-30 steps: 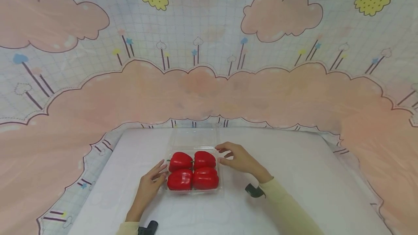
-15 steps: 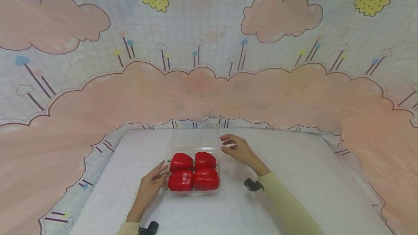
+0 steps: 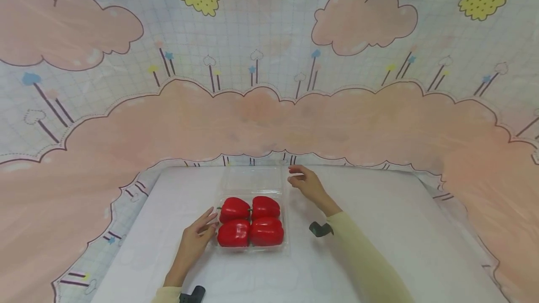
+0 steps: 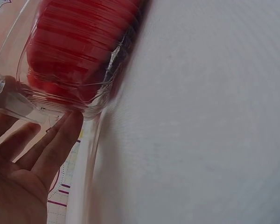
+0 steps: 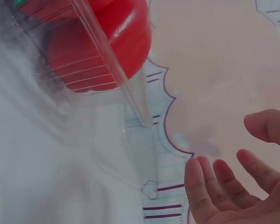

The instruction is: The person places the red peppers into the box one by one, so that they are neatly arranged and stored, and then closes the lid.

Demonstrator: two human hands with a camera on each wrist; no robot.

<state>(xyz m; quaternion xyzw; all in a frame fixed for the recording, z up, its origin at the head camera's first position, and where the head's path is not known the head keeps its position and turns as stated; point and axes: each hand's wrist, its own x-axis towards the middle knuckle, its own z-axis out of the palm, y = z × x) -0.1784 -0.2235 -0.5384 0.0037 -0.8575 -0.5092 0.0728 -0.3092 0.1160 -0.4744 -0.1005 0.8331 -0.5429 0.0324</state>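
Four-square in a clear plastic clamshell box lie several red bell peppers, their tops bare. The lid is folded back flat toward the far edge of the table. My left hand holds the box by its left side. In the left wrist view the thumb shows through the clear rim, and fingertips rest at the ribbed wall below. My right hand is raised beside the lid's right edge, apart from it, with relaxed fingers and nothing in them.
The white table stretches out on both sides of the box. Behind it hangs a backdrop cloth with clouds and stars. A dark wrist device hangs under the right sleeve, another near the left sleeve.
My right hand has moved away from the box's right rim, farther back to beside the open lid. My left hand, the box and the peppers have stayed in place.
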